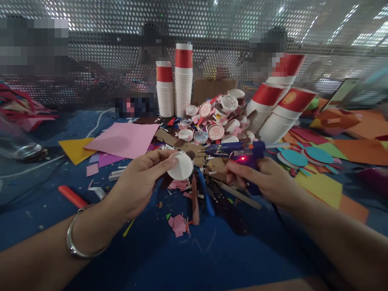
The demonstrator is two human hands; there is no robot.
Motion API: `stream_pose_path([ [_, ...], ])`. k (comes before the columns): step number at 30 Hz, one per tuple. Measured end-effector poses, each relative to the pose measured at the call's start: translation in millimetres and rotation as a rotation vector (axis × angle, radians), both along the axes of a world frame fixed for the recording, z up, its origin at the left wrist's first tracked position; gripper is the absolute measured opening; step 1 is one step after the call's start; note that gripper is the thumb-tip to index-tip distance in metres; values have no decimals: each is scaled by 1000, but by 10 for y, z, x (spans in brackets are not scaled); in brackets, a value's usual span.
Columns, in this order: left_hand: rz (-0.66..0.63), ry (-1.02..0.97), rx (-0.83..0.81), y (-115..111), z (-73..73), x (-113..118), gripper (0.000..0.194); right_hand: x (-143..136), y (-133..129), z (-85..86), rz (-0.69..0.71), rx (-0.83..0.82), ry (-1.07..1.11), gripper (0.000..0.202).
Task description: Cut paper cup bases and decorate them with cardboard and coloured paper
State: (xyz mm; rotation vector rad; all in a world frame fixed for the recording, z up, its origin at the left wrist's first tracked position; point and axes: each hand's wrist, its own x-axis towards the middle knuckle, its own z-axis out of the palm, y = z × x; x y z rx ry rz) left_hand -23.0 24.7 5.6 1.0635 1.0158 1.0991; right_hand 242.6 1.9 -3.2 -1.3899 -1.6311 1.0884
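A small white paper disc (184,166) is held above the middle of a dark blue bench (169,266). It is round and plain, like the cut-off base of a paper cup, with a thin raised rim; its pale, shallow face is turned towards the viewer. The left hand (136,184), with a silver bangle (70,238) on its wrist, pinches the disc's left edge between thumb and curled fingers.

The right hand (260,178) is closed around the handle of a dark blue glue gun (251,151). The gun has a pale label and a glowing red light on its side, and its narrow tip points left, near the disc, with a small gap between them.

Behind the hands is a heap of similar cup bases (216,131), some marked with red or blue grid patterns. Upright stacks of red-and-white paper cups (183,87) stand behind it, and more stacks lean on its right. Pink paper (123,139) lies to the left, turquoise discs (292,158) to the right. Nearer the viewer are a blue stick (206,194), a brown stick (195,202) and pink scraps (178,224).
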Motion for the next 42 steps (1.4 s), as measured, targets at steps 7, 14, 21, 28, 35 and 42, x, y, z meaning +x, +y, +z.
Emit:
stream_pose_path([
  [7,55,-86,-23,-20,33,-5,9,203,51,5,-158,-236,168,35],
  [14,131,-172,-104,1,180,-23,17,294,4,86,-186,-307,126,34],
  [21,195,-207,-98,-29,304,-70,21,451,-19,79,-215,-268,-161,52],
  [28,220,-254,-114,-46,166,-129,13,498,-40,105,-124,57,-854,53],
  [35,219,-244,-14,-33,123,-215,12,121,-78,222,-78,320,-886,27],
  [42,205,-260,57,49,-9,-264,3,-771,232,224,404,524,-810,16],
])
